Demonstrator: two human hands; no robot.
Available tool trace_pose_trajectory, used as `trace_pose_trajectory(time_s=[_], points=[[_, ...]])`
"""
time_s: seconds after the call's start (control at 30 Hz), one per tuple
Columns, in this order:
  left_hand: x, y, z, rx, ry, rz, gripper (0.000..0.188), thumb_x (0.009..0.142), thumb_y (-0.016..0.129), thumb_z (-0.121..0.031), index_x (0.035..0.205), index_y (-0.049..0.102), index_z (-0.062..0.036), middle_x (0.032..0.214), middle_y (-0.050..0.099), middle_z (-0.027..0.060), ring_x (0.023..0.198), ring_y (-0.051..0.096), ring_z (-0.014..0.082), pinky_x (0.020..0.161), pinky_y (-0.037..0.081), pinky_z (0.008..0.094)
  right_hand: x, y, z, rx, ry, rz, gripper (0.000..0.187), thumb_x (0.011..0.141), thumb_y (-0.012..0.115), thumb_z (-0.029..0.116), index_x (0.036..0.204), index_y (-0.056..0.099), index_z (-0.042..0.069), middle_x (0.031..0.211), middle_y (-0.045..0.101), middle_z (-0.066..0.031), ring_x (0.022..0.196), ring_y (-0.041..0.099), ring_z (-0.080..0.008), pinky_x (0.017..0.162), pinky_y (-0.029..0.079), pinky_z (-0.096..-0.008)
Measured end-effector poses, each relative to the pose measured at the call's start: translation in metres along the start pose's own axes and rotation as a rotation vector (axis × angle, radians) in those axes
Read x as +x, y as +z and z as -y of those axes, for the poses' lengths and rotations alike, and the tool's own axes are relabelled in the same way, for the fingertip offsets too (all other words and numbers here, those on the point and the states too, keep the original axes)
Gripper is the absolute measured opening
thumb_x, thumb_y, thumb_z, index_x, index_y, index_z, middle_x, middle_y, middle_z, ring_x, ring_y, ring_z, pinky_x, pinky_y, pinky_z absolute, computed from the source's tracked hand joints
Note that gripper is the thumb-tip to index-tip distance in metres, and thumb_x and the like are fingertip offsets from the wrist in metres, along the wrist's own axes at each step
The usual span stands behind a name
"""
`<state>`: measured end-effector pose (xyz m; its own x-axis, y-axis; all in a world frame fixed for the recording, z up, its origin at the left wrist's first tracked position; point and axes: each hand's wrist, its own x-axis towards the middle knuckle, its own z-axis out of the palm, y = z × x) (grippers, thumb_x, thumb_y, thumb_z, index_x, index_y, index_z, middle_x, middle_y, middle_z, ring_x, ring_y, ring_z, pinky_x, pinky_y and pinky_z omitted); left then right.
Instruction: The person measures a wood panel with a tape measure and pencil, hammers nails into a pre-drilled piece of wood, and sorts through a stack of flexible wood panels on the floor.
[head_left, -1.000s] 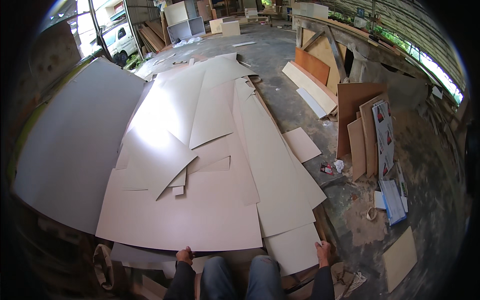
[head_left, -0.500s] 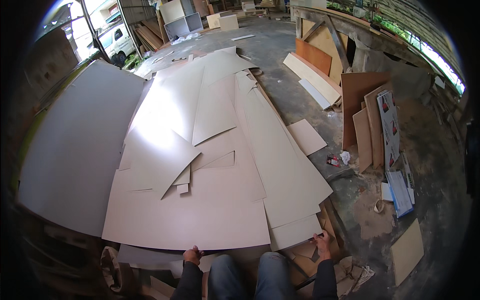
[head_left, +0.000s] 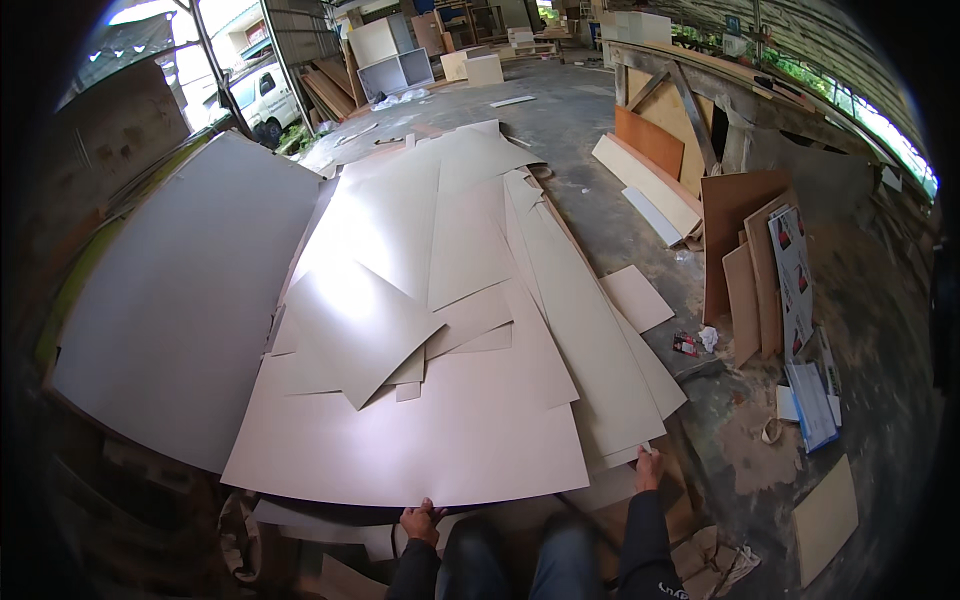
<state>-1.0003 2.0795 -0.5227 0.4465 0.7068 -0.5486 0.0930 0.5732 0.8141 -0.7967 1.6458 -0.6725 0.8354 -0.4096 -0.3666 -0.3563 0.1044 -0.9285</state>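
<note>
A large thin pale sheet [head_left: 400, 450] lies over a stack, its near edge close to my knees. My left hand [head_left: 422, 522] is closed on that near edge, thumb on top and fingers hidden beneath. On the right, my right hand [head_left: 649, 468] pinches the near right corner of a long, narrow pale sheet [head_left: 590, 370], which runs partly under the large one. Loose offcuts rest on the large sheet, among them a squarish glossy piece [head_left: 360, 325] and a small tab-like scrap [head_left: 408, 391].
A tall white panel [head_left: 180, 300] leans along the left. At right stand brown boards [head_left: 740, 240] and a wooden bench [head_left: 690, 100]. A pale rectangular board [head_left: 826, 520] and a square piece [head_left: 637, 298] lie on the floor. White cabinet boxes [head_left: 395, 70] stand far back.
The large sheet has slid rightward over the narrow strips, carrying the loose pieces. My right hand has shifted to the long sheet's corner; my left still grips the large sheet. The view has shifted too.
</note>
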Motion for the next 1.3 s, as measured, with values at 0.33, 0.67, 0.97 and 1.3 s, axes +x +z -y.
trace_pose_trajectory(time_s=[0.33,0.67,0.97,1.3], points=[[-0.070,-0.011,0.044,-0.046,-0.156,0.088,0.018,0.090,0.052,-0.002,0.103,0.042,0.0037,0.093,0.056,0.0141,0.085,0.061,0.0308,0.076,0.056,0.0484,-0.127,-0.017,0.055,0.510,0.183,0.477,0.052,0.089,0.056,0.034,0.117,0.053,-0.009,0.112,0.059,-0.0163,0.100,0.057,-0.0255,0.090,0.044,-0.0335],[-0.083,0.019,0.049,-0.159,-0.285,0.252,0.024,0.088,0.043,0.006,0.110,0.034,0.0082,0.101,0.053,0.0196,0.088,0.062,0.0343,0.076,0.058,0.0507,-0.150,0.003,0.095,0.356,-0.070,0.071,0.031,0.074,0.055,-0.009,0.105,0.061,-0.010,0.096,0.064,-0.0139,0.087,0.061,-0.0234,0.081,0.046,-0.0302],[-0.063,0.067,0.092,-0.144,-0.527,0.288,0.023,0.086,0.037,0.009,0.109,0.039,0.0081,0.102,0.051,0.0212,0.091,0.060,0.0386,0.078,0.056,0.0533,-0.064,-0.043,0.065,0.265,-0.112,0.152,0.031,0.077,0.053,-0.004,0.107,0.057,-0.010,0.090,0.064,-0.0131,0.080,0.061,-0.0236,0.074,0.049,-0.0317],[-0.119,-0.008,-0.001,0.064,-0.603,0.446,0.036,0.090,0.051,-0.015,0.120,0.043,0.0044,0.118,0.051,0.0274,0.110,0.053,0.0407,0.093,0.045,0.0505,-0.245,-0.105,0.120,-0.008,0.439,0.070,0.014,0.085,0.051,0.009,0.091,0.057,-0.002,0.074,0.062,-0.0134,0.059,0.064,-0.0239,0.052,0.054,-0.0353]])
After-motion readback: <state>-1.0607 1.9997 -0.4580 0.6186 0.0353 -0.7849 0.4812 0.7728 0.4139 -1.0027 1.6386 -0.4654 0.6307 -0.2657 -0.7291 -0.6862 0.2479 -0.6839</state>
